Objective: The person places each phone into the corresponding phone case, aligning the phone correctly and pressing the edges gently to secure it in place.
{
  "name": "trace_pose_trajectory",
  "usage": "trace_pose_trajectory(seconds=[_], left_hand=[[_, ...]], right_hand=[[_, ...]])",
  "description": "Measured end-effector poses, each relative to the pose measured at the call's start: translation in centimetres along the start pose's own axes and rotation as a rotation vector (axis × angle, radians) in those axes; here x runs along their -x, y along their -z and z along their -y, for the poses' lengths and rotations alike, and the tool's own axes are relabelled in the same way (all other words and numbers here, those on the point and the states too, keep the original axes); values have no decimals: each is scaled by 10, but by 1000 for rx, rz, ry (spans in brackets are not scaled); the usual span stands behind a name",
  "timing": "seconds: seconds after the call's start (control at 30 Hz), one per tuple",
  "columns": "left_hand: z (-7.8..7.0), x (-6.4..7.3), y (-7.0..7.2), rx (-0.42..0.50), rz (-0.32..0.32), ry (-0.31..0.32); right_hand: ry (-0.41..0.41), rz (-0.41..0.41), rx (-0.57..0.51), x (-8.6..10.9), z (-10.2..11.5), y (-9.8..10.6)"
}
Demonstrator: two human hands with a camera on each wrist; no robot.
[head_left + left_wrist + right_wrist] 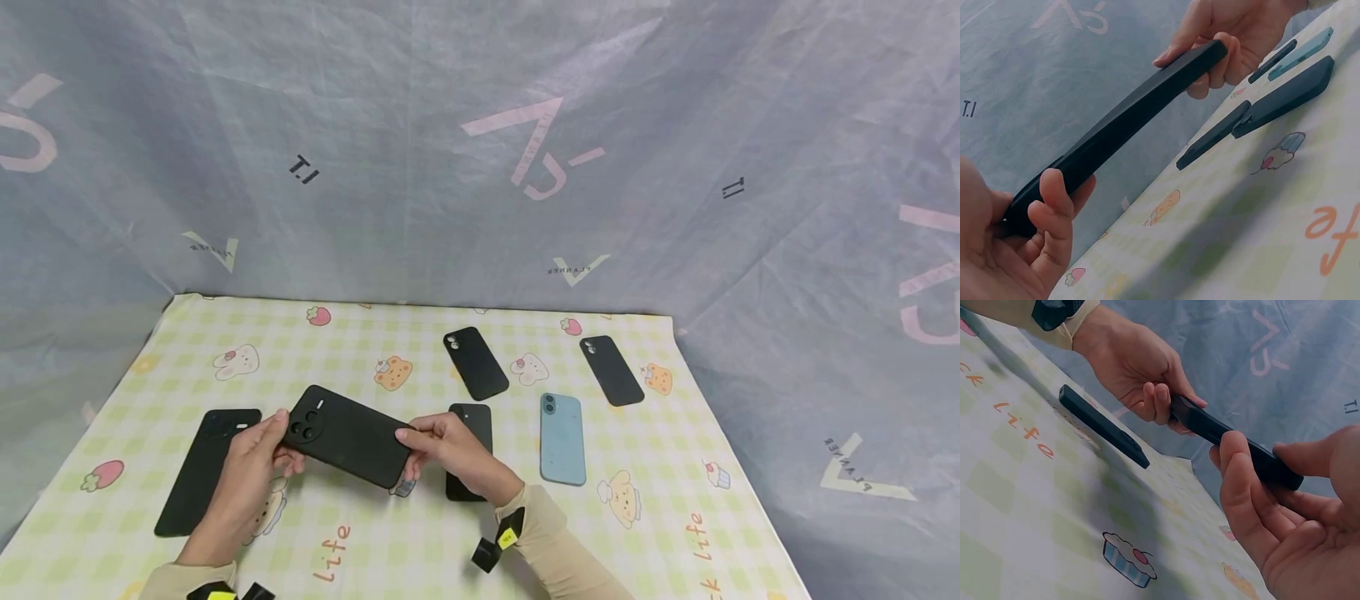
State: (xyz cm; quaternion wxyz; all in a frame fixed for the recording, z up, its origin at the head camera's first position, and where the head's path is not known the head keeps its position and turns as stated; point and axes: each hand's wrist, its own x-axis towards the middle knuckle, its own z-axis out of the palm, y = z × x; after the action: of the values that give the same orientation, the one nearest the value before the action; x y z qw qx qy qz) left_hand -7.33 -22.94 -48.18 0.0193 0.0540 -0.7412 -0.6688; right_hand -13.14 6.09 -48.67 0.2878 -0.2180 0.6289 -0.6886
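Note:
A black phone case (352, 435), with a round camera area and a small slot near its left end, is held tilted above the table. My left hand (255, 454) grips its camera end, thumb on the upper face and fingers beneath. At the opposite end my right hand (448, 446) pinches the case between thumb and fingers. From the left wrist view the case (1116, 119) shows edge-on, so its inside is hidden. Beside my left hand lies a black phone (197, 479) with a round camera block. Another black phone (468, 492) lies partly hidden under my right hand.
A light blue phone (562, 442) lies right of my right hand. Farther back are two smaller black phone cases, one case (476, 364) near the middle and another case (613, 371) at the right. A checked cloth (375, 550) covers the table; a grey curtain (405, 167) hangs behind.

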Motion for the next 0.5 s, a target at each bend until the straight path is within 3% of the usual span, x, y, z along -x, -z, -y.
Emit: trace_pose_trajectory(seconds=[0.5], left_hand=[[-1,-2,2,-152,-6,14]], right_hand=[[-23,-17,-28,-1,-1,-4]])
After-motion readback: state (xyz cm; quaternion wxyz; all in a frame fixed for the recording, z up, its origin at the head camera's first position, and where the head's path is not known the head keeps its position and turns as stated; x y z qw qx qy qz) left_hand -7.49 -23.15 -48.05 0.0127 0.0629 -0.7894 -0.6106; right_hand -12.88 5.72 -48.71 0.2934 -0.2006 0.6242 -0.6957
